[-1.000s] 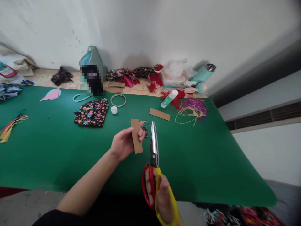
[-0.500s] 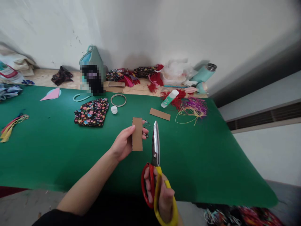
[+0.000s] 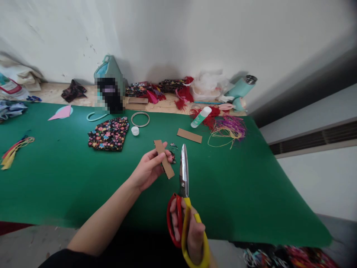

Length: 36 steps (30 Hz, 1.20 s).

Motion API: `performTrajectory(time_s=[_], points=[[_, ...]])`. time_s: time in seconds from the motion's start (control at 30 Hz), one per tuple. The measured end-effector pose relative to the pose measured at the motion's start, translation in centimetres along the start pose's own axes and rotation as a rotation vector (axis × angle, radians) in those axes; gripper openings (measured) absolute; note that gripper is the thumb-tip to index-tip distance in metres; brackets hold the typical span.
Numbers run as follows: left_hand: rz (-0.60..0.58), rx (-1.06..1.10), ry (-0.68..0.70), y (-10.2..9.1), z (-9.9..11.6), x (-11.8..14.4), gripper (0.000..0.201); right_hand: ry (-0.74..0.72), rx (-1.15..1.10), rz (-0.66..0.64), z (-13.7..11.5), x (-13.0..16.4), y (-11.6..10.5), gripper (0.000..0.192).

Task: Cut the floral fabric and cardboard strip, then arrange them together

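My left hand [image 3: 150, 165] pinches a small brown cardboard strip [image 3: 167, 168] between thumb and fingers, tilted with its top leaning left. Scraps of dark patterned fabric [image 3: 173, 146] lie on the table just beyond my fingertips. In my right hand [image 3: 195, 230] is a pair of scissors [image 3: 184, 173] with one red and one yellow handle. Its blades are closed together and point away from me, to the right of the strip and apart from it. A second cardboard strip [image 3: 189, 136] rests flat on the table farther off.
On the green table [image 3: 251, 186] lie floral fabric [image 3: 109, 134], a white cap [image 3: 135, 131], a ring [image 3: 140, 119], a glue stick [image 3: 201, 117], purple and yellow threads [image 3: 230, 128] and tassels [image 3: 13, 152]. A bag [image 3: 115, 70] and a turquoise bottle [image 3: 242, 87] stand along the wall.
The cardboard strip in my left hand has turned from upright to slanted, its lower end swinging right. My thumb has shifted lower on it. The scissors have hardly moved.
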<state>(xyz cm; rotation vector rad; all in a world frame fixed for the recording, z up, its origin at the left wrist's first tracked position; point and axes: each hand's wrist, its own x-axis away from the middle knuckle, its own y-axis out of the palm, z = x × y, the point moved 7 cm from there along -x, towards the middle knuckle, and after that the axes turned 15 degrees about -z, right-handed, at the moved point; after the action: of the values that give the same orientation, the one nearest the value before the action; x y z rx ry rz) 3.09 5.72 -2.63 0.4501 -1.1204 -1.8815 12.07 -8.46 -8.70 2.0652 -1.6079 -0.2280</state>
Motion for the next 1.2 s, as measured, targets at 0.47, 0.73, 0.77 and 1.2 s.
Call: performTrajectory(time_s=[0.47,0.73,0.77,1.2], points=[[0.114,0.065,0.031,-0.8,0.3,0.0,0.046,0.013,0.000,0.021,-0.6,-0.1,0.3,0.077],[0.178,-0.126,0.125,-1.6,0.5,-0.1,0.013,0.025,0.003,-0.020,-1.3,-0.1,0.9,0.081],[0.179,-0.137,0.134,-1.6,0.6,-0.1,0.012,0.015,0.000,-0.015,-1.2,-0.1,0.7,0.081],[0.082,0.027,0.192,-0.7,1.3,0.1,0.019,0.000,0.023,-0.014,-0.9,0.3,0.9,0.083]])
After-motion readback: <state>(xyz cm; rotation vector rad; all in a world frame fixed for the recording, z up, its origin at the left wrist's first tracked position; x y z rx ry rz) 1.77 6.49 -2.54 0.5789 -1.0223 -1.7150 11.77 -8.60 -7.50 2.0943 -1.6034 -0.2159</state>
